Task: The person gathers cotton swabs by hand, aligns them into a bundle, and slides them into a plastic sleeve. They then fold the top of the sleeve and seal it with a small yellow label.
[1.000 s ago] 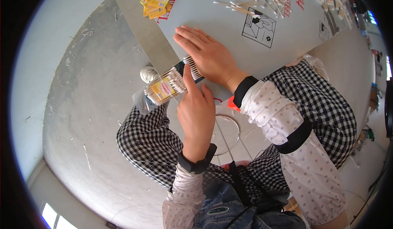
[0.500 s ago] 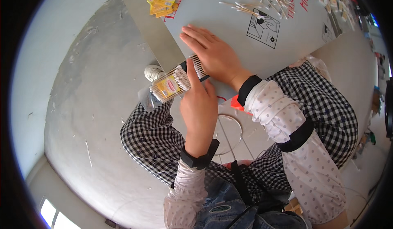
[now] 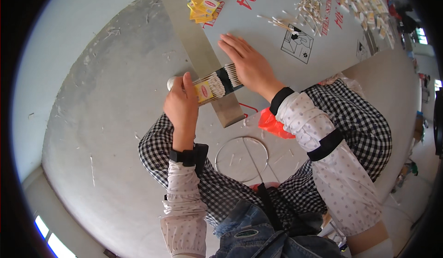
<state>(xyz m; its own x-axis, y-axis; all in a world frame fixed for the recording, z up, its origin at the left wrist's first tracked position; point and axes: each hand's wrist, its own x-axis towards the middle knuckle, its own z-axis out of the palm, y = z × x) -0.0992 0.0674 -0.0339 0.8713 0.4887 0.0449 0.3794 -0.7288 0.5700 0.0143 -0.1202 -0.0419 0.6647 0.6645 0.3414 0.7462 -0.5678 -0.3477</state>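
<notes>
At the table's near left corner, my left hand [image 3: 181, 105] is closed on the outer end of a clear pack of cotton swabs [image 3: 213, 87] with a yellow card inside. The thumb is raised along the pack's side. Flat on the table lies my right hand [image 3: 254, 69], its fingers stretched out. Its edge touches a row of cotton swabs [image 3: 232, 75] at the other end. A dark strip [image 3: 224, 78] shows between this row and the pack. Part of the row is hidden under my right hand.
Several yellow cards [image 3: 202, 4] lie at the far left of the printed metal tabletop [image 3: 258, 32]. Loose cotton swabs [image 3: 309, 9] are scattered at the far side, beside a heap of swabs and cards [image 3: 364, 6]. A red plastic bag [image 3: 274, 123] hangs below the near edge, near a stool's metal ring [image 3: 242, 159].
My left hand has moved left, from the middle of the pack to its outer end. More of the dark strip shows. My right hand stays flat on the table.
</notes>
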